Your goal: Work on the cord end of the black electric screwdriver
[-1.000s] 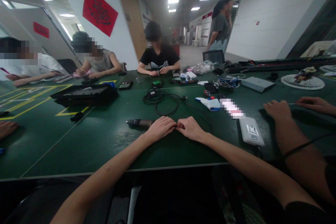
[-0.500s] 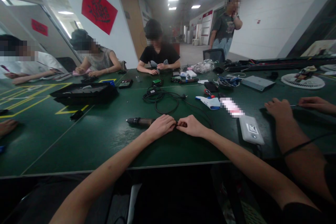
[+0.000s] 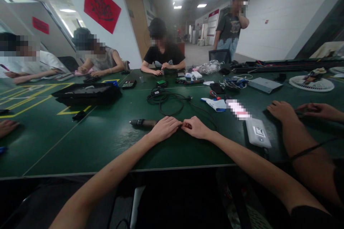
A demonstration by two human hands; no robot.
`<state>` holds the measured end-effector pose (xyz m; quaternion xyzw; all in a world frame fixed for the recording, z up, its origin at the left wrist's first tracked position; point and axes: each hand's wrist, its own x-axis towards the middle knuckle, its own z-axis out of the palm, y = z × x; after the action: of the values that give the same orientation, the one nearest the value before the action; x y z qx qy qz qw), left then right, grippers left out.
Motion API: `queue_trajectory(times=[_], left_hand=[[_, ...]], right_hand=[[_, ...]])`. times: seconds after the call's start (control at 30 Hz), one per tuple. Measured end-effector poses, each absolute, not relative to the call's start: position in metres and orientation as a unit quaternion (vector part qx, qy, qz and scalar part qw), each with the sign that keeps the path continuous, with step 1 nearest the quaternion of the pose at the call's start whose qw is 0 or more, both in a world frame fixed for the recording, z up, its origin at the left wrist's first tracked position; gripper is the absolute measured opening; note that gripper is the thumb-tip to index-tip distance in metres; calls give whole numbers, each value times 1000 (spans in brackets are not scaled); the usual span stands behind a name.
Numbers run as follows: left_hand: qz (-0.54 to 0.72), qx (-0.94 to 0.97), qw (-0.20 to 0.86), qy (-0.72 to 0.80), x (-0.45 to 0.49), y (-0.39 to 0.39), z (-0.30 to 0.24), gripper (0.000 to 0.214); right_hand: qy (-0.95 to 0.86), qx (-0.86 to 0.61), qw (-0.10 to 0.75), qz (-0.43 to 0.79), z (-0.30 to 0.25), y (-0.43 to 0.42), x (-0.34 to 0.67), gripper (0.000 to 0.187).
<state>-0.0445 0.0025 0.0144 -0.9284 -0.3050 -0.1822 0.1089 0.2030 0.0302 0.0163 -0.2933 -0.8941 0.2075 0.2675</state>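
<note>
A brown-bodied cylindrical tool (image 3: pixel 145 123) is lying flat, dark tip leftward, rear hidden by my left hand (image 3: pixel 166 128). My right hand (image 3: pixel 196 127) is pinching an indistinct dark piece (image 3: pixel 181 126).

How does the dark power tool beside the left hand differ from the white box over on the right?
The power tool is long and narrow; the box is broad and flat.
The tool is dark, with a pointed tip; the box is pale, with a marked patch on top.
The left hand hides one end of the tool; no hand covers the box.
Both rest on the green table.
</note>
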Motion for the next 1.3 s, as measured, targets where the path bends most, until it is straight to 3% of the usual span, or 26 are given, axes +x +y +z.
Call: queue_trajectory(times=[0.57, 1.3], left_hand=[[-158, -931, 124, -304, -40, 6, 13, 48], [-171, -932, 97, -304, -42, 7, 13, 51]], right_hand=[[-891, -304, 272, 200, 10, 32, 203, 14], [-894, -310, 259, 195, 12, 30, 204, 11]])
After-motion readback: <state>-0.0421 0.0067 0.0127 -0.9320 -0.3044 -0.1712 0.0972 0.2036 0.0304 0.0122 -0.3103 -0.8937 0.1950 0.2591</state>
